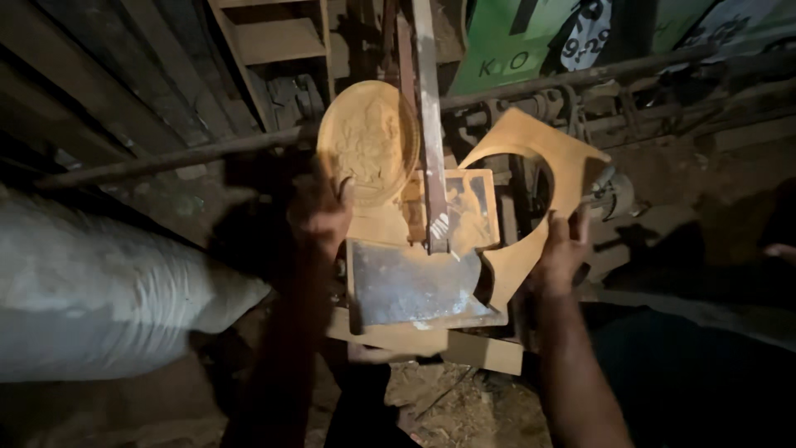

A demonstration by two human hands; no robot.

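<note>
While pressed against the lower edge of an oval, pale tan wooden plaque carved in relief (367, 139), left hand (322, 217) spread, fingers up, touching that plaque's rim rather than wrapped round it. Right hand (562, 253) clamped on the outer edge of a flat tan wooden board with a large rounded cut-out (531, 178), thumb over the front face, fingers hidden behind. Hands well apart, one on each side of a small grey metal saw surface (410, 286), dull and scratched, framed in pale timber. Rising from the middle of that surface, a narrow upright metal blade arm (429, 116), running to the top of the view, between plaque and cut-out board. Carved plaque standing upright on the left of the arm, just above the surface; cut-out board tilted on the right, its lower tip down at the surface's right edge. Behind the arm, a small square wooden panel (468, 211), detail too dim to tell. At far left, a bulky white sack (99, 290) lying on the floor. Below the surface, sawdust-strewn ground (464, 406). At the back, a long dark iron bar (182, 158) slanting across, and a green printed sign (514, 41) at upper right.
</note>
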